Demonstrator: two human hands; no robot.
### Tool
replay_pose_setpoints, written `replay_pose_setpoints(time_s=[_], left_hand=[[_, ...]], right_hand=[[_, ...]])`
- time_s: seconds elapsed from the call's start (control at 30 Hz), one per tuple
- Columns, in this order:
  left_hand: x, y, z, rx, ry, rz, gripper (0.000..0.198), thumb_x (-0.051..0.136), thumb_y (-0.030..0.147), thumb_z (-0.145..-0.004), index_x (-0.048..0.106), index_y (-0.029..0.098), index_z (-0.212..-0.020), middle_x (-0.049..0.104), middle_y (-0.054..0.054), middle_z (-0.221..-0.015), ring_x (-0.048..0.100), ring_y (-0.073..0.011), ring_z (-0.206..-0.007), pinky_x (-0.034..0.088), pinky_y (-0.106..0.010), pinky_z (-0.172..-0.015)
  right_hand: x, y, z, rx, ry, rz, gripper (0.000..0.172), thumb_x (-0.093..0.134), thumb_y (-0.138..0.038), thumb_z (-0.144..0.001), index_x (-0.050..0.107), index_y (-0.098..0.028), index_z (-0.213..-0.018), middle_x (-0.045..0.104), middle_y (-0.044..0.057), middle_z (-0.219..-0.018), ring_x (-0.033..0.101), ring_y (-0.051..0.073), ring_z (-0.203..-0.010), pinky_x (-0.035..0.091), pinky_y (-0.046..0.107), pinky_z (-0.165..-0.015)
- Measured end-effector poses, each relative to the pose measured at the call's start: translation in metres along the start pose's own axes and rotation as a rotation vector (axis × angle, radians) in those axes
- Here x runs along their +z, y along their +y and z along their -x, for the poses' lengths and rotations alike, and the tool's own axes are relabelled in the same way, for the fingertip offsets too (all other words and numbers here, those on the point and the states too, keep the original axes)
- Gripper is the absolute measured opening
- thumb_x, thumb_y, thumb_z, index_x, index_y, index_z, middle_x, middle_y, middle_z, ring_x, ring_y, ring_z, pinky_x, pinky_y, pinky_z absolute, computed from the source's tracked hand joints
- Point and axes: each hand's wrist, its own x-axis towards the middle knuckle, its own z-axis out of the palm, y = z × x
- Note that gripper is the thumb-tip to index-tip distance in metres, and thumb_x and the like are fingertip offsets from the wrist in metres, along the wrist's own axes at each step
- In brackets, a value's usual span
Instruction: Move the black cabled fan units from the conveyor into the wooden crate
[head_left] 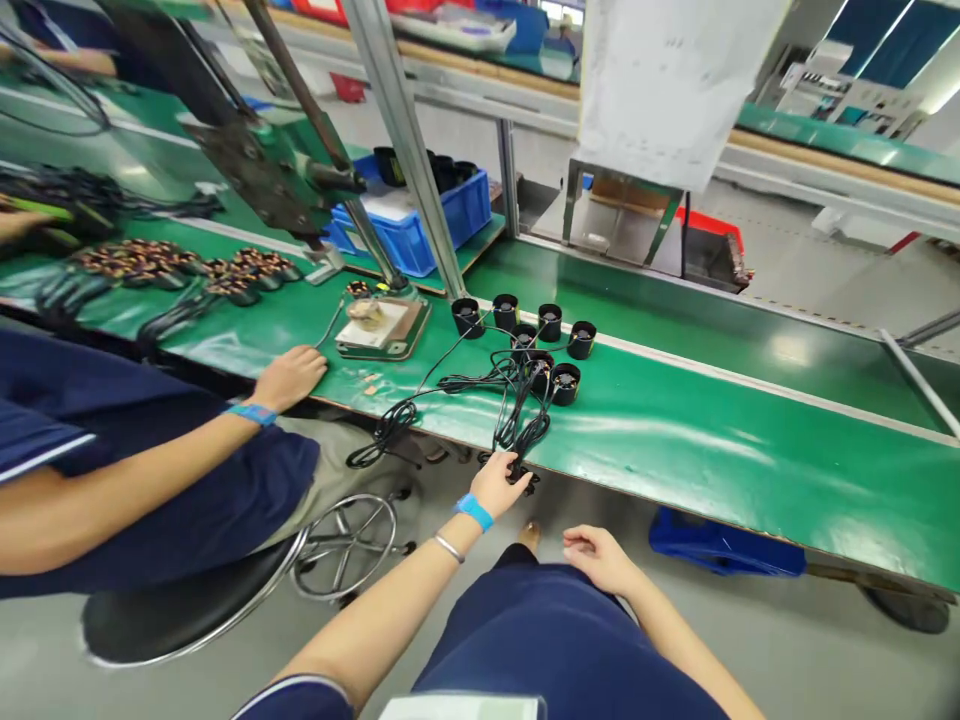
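With the left hand gripping the cables at the bench edge, centre frame, and the right hand empty, loosely curled at lower centre, a tug could topple the cylinders above, since the loops look tangled.

I count seven short black cylinders, which stand close together on the green tabletop, their open ends upward. From them come black cables, crossing one another and folded in loops. One looped bundle lies apart, to the left, over the front edge; others are held there in the left hand's fingers.
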Motion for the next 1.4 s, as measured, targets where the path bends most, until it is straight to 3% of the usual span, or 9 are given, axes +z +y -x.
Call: replay_pose_setpoints(time_s=[0.13,0.27,0.5,0.67,0.8,0.93,1.07,1.23,1.4], left_hand=[[0.003,0.017,0.003,-0.045,0.006,-0.177,0.027,0.058,0.043,-0.086,0.061,0.019,-0.097,0.063,-0.007,-0.102,0.064,-0.0191,-0.085,0.049,-0.03,-0.072],[-0.001,0.031,-0.003,-0.144,-0.049,-0.264,0.022,0.059,0.04,-0.086,0.059,0.019,-0.093,0.063,-0.006,-0.098,0.062,-0.0206,-0.091,0.047,-0.029,-0.071],[-0.012,0.042,-0.013,-0.109,-0.063,-0.371,0.014,0.049,0.03,-0.089,0.057,0.021,-0.085,0.06,-0.005,-0.094,0.061,-0.0188,-0.086,0.043,-0.029,-0.066],[-0.013,0.057,-0.011,-0.049,-0.064,-0.247,0.012,0.054,0.023,-0.078,0.047,0.02,-0.068,0.057,-0.002,-0.076,0.058,-0.0171,-0.074,0.042,-0.029,-0.065],[-0.007,0.078,-0.014,-0.16,-0.144,0.157,0.022,0.06,0.026,-0.073,0.042,0.02,-0.061,0.049,0.003,-0.055,0.05,-0.0124,-0.054,0.04,-0.026,-0.056],[-0.016,0.091,-0.036,-0.079,-0.079,0.515,0.018,0.057,0.035,-0.078,0.055,0.017,-0.08,0.062,-0.004,-0.072,0.061,-0.0152,-0.066,0.051,-0.027,-0.06],[-0.037,0.091,-0.079,0.29,0.141,0.124,0.043,0.051,0.018,-0.079,0.051,0.014,-0.122,0.053,-0.016,-0.131,0.052,-0.0235,-0.123,0.048,-0.038,-0.1],[-0.051,0.099,-0.14,0.408,-0.129,-0.536,0.072,0.057,0.008,-0.071,0.036,0.003,-0.139,0.028,-0.026,-0.151,0.023,-0.036,-0.143,0.029,-0.048,-0.115],[-0.064,0.105,-0.183,0.411,-0.286,-0.807,0.081,0.074,0.026,-0.066,0.04,0.003,-0.135,0.036,-0.028,-0.145,0.03,-0.0404,-0.137,0.031,-0.047,-0.11]], right_hand=[[0.02,0.0,-0.057,0.126,-0.128,0.074,0.041,0.074,-0.026,-0.067,0.068,-0.01,-0.104,0.071,0.015,-0.1,0.069,0.028,-0.09,0.054,0.045,-0.088],[0.04,0.01,-0.103,0.157,-0.054,0.11,0.057,0.073,-0.021,-0.066,0.06,-0.01,-0.121,0.064,0.019,-0.118,0.062,0.033,-0.108,0.047,0.051,-0.098],[0.073,0.0,-0.145,-0.011,-0.042,0.027,0.028,0.062,-0.029,-0.079,0.064,-0.018,-0.106,0.069,0.009,-0.105,0.061,0.028,-0.105,0.051,0.043,-0.092],[0.064,-0.011,-0.131,-0.133,-0.078,-0.03,0.03,0.05,-0.044,-0.089,0.064,-0.019,-0.094,0.068,0.008,-0.091,0.062,0.026,-0.095,0.051,0.041,-0.088],[0.034,-0.021,-0.096,-0.22,-0.053,-0.037,0.041,0.038,-0.053,-0.094,0.061,-0.02,-0.089,0.065,0.008,-0.091,0.06,0.024,-0.093,0.048,0.04,-0.09],[0.006,-0.029,-0.057,-0.213,0.011,-0.04,0.051,0.027,-0.055,-0.098,0.051,-0.02,-0.07,0.057,0.003,-0.066,0.055,0.016,-0.064,0.047,0.031,-0.068],[-0.016,-0.034,-0.033,-0.1,0.109,-0.132,0.049,0.031,-0.057,-0.097,0.043,-0.02,-0.066,0.043,-0.003,-0.055,0.041,0.011,-0.049,0.036,0.024,-0.05],[-0.037,-0.045,-0.023,-0.085,0.203,-0.124,0.05,0.034,-0.059,-0.095,0.043,-0.02,-0.065,0.037,-0.004,-0.054,0.035,0.01,-0.05,0.03,0.023,-0.049],[-0.039,-0.052,-0.025,-0.082,0.225,-0.105,0.049,0.035,-0.058,-0.095,0.043,-0.02,-0.065,0.039,-0.003,-0.055,0.039,0.011,-0.053,0.033,0.024,-0.053]])
